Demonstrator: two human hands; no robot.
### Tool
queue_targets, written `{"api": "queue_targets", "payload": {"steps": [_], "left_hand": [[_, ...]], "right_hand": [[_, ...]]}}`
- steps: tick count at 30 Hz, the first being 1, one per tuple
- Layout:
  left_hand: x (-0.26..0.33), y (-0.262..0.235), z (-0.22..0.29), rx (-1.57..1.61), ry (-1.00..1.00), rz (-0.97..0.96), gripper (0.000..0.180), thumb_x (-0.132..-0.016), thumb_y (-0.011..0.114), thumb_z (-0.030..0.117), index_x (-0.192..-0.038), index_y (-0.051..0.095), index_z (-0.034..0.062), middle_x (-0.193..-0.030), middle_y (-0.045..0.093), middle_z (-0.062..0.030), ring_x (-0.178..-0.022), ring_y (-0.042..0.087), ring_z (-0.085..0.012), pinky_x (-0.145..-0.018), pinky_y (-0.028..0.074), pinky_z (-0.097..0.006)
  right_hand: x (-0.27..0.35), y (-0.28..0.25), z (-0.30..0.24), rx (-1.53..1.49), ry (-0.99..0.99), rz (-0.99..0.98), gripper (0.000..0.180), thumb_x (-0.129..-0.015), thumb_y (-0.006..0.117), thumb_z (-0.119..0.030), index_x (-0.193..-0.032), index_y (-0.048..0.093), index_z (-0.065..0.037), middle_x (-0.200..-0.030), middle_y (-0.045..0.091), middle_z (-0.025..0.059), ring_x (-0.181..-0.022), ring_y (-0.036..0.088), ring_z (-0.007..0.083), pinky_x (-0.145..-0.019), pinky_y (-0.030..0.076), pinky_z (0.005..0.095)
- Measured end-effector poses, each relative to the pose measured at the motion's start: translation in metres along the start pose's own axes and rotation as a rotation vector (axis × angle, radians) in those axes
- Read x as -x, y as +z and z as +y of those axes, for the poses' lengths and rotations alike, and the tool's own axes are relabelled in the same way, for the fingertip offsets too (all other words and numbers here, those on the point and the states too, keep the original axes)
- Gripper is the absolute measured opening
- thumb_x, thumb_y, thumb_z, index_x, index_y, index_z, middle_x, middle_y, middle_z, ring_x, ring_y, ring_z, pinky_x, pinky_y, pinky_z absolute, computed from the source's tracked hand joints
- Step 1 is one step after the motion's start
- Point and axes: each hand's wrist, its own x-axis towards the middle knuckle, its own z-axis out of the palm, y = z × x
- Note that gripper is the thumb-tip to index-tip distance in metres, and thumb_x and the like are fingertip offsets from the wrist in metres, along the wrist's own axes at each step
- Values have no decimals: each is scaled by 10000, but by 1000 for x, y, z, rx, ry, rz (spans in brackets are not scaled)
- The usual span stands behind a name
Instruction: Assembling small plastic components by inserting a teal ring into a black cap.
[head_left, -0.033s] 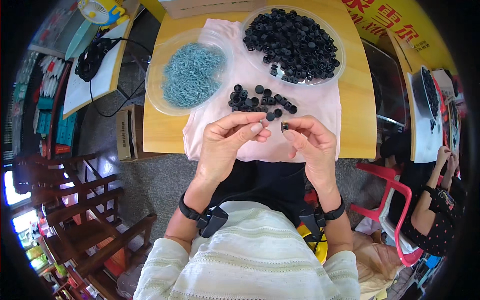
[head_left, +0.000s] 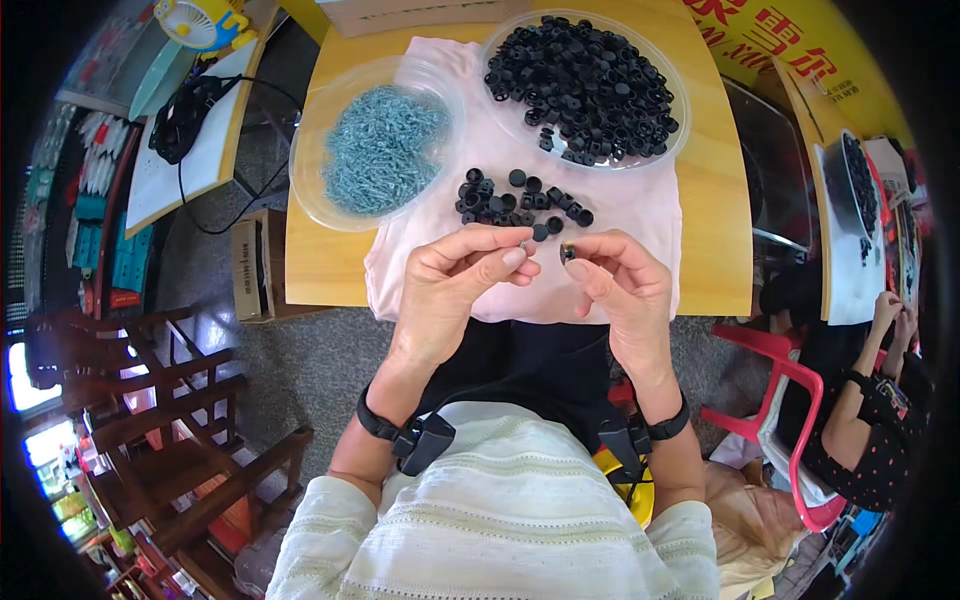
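Observation:
Over the near part of a pink cloth point(head_left: 640, 215), my left hand point(head_left: 445, 285) pinches a small silvery screw point(head_left: 523, 243) between thumb and index finger. Opposite it, a short gap away, my right hand point(head_left: 637, 295) grips a small round black plastic cap point(head_left: 568, 253) in its fingertips. The screw and this cap are apart. Just beyond my fingers lies a loose cluster of black caps point(head_left: 517, 178), some hollow side up. Part of each held piece is hidden by my fingers.
A clear plastic bowl point(head_left: 306, 190) of bluish-silver screws point(head_left: 388, 150) stands at the table's left. At the back right, another clear bowl point(head_left: 684, 115) holds many black caps. A cardboard box point(head_left: 420, 14) sits at the far edge. To the right, another person's hands point(head_left: 895, 318) are at a neighbouring table.

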Motion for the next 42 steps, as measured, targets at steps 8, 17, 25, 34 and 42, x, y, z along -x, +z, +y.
{"api": "queue_targets", "payload": {"steps": [8,17,25,34,42], "left_hand": [[3,11,5,-85,17,-39,143,-859,604,-22,-1001,608,-40,-963,643,-119,-831,662,-187,-738,546,-285],[-3,18,4,-374,229,-64,134,-819,632,-43,-951,654,-31,-932,632,-84,-820,642,-145,-716,526,-247],[3,23,16,-666,345,-35,152,-776,657,-63,-920,680,-18,-922,649,-89,-792,636,-132,-680,508,-223],[5,30,19,-836,489,-19,171,-751,660,-73,-903,682,1,-899,659,-91,-781,648,-155,-662,518,-238],[3,22,19,-843,475,-83,175,-779,652,-64,-945,668,-12,-931,672,-99,-795,659,-157,-725,527,-250]], "right_hand": [[-4,-11,4,-182,177,-7,210,-828,684,-77,-1030,651,-28,-885,653,14,-745,573,52,-529,472,187],[-3,-12,5,-201,173,-21,205,-821,692,-80,-1017,654,-34,-916,671,21,-755,584,56,-537,470,186],[-1,-10,4,-102,50,-22,189,-820,682,-47,-1005,657,-23,-938,665,34,-781,584,57,-532,478,186],[-1,-13,5,-191,160,-30,197,-815,683,-35,-1009,657,-22,-907,670,37,-741,590,54,-522,484,186],[1,-11,4,-51,85,-45,188,-824,676,-36,-1011,655,-19,-917,662,32,-733,584,49,-530,482,173]]}}
